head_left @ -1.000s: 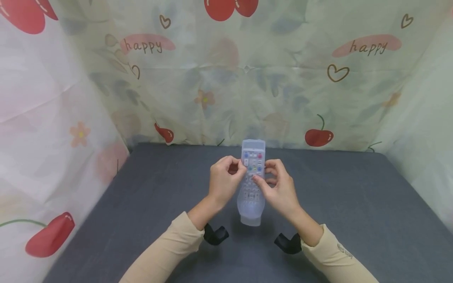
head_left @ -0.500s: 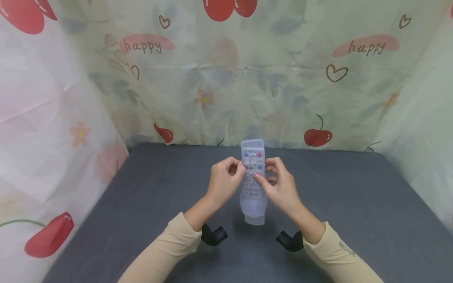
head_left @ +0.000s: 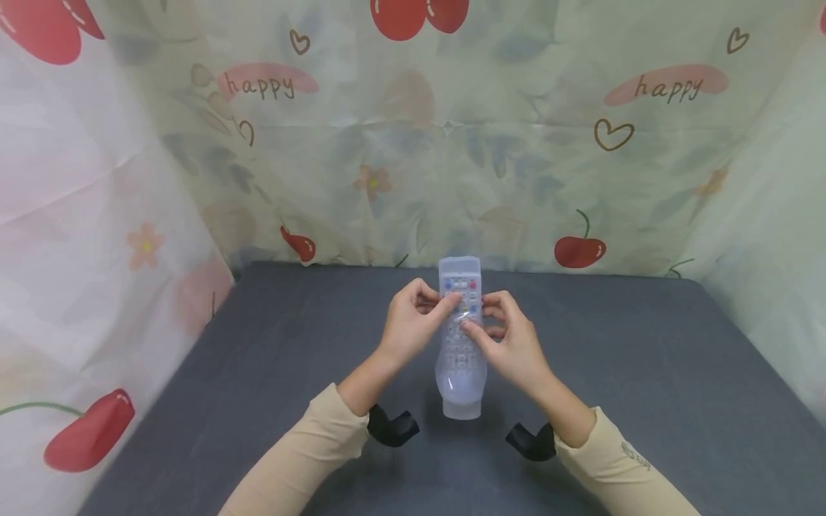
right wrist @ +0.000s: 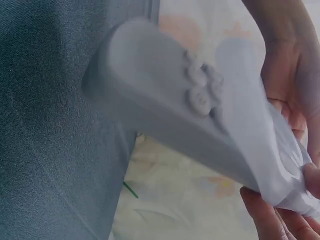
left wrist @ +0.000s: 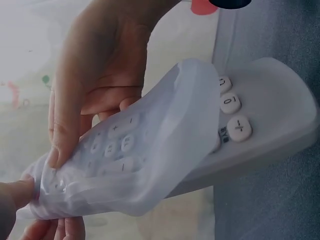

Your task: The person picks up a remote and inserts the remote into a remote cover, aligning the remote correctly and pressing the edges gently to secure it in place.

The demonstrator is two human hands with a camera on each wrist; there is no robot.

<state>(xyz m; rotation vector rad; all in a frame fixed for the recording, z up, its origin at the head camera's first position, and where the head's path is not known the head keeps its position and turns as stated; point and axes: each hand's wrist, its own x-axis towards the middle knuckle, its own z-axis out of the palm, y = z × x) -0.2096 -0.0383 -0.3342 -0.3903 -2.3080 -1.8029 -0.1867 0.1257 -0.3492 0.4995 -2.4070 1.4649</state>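
A light grey remote control (left wrist: 280,100) stands tilted over the table, mostly inside a translucent sleeve (head_left: 461,376). The sleeve's wide mouth flares loosely near the lower end, where the remote's bare end and a few round buttons stick out. My left hand (head_left: 413,319) pinches the sleeved remote from the left side, thumb on its front among the buttons. Opposite it, my right hand (head_left: 513,337) grips the right edge, thumb pressed on the front and fingers behind. In the left wrist view the sleeve bunches in creases by the left thumb (left wrist: 17,192).
A dark grey table (head_left: 290,344) spreads below the hands. Behind it hangs a pale curtain (head_left: 452,179) printed with cherries and hearts, with more fabric at both sides. Black wrist-worn pieces (head_left: 392,428) jut out beneath the wrists.
My left thumb has moved from the remote's left edge onto its front. The remote's lower end has swung slightly to the right. My right hand keeps its grip.
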